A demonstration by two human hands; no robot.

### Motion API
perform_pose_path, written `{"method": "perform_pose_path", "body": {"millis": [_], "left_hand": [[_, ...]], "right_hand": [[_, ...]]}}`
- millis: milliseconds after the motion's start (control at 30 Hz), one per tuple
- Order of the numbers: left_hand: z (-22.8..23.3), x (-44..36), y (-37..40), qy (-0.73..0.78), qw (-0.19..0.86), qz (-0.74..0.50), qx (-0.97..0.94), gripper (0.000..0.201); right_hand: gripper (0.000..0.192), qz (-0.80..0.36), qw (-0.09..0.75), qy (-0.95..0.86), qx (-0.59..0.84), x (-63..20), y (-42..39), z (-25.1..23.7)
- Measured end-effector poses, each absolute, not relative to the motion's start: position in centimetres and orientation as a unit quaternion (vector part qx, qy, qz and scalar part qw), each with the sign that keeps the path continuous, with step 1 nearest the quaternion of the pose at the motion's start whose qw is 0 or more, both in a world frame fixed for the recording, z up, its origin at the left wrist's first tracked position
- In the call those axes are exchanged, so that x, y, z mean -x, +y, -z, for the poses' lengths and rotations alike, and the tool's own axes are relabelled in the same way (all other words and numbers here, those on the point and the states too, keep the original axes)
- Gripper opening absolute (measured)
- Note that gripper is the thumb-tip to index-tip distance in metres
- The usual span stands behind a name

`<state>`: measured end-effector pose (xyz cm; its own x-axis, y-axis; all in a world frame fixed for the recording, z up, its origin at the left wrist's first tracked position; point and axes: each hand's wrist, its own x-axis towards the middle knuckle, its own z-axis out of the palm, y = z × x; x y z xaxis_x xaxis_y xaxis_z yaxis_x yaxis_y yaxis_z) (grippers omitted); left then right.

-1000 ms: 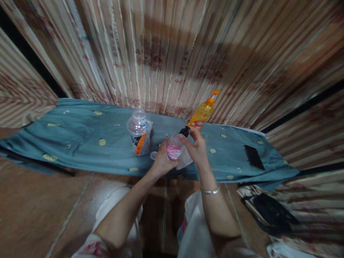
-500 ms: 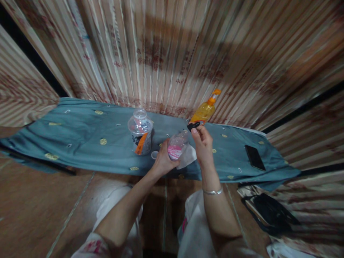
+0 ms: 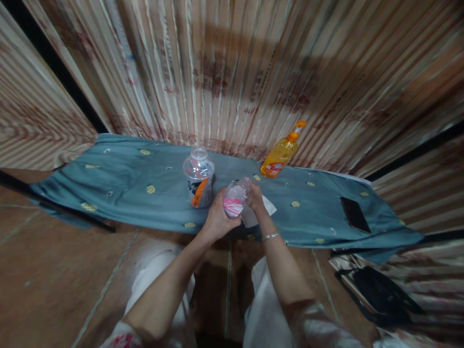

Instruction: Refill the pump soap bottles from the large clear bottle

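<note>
A clear plastic bottle with a pink and white label point(image 3: 234, 206) is tilted, its neck toward the upper right. My left hand point(image 3: 218, 217) is closed around its lower left side. At the bottle's neck end, my right hand point(image 3: 255, 197) is curled close against it, with the fingertips hidden behind the bottle. Whatever those fingers hold cannot be seen. Under the hands lies a white sheet, perhaps tissue point(image 3: 268, 206). A large clear plastic jar with an orange and black label point(image 3: 199, 186) stands left of my hands.
Behind my right hand is an orange pump bottle point(image 3: 279, 157). A black phone point(image 3: 354, 214) lies at the right on the teal patterned cloth point(image 3: 126, 169) covering the narrow table. A pleated curtain point(image 3: 232, 72) hangs behind, and a dark bag point(image 3: 384, 290) sits low at right.
My right hand has come down and left from near the pump bottle to the clear bottle. The small black thing it pinched no longer shows clearly. My left hand keeps its hold.
</note>
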<state>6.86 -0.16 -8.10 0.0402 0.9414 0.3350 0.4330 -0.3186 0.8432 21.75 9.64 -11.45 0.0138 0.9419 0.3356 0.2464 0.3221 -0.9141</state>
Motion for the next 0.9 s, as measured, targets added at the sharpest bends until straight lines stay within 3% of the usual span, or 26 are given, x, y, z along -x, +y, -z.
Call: {"method": "perform_pose_path", "body": {"millis": [167, 433, 700, 900], "left_hand": [[8.2, -6.1, -0.4, 0.52, 0.259, -0.47, -0.664, 0.081], [8.3, -5.7, -0.3, 0.519, 0.251, -0.488, -0.655, 0.078], [7.7, -5.7, -0.3, 0.503, 0.259, -0.501, -0.655, 0.078], [7.1, -5.3, -0.5, 0.491, 0.288, -0.513, -0.643, 0.083]], "right_hand": [[0.035, -0.342, 0.449, -0.674, 0.476, -20.3, 9.6, 13.0], [0.006, -0.32, 0.425, -0.694, 0.485, -19.2, 9.5, 13.0], [0.02, -0.353, 0.392, -0.695, 0.489, -21.5, 8.2, 10.9], [0.039, -0.463, 0.335, -0.702, 0.425, -25.0, 5.0, 8.3]]}}
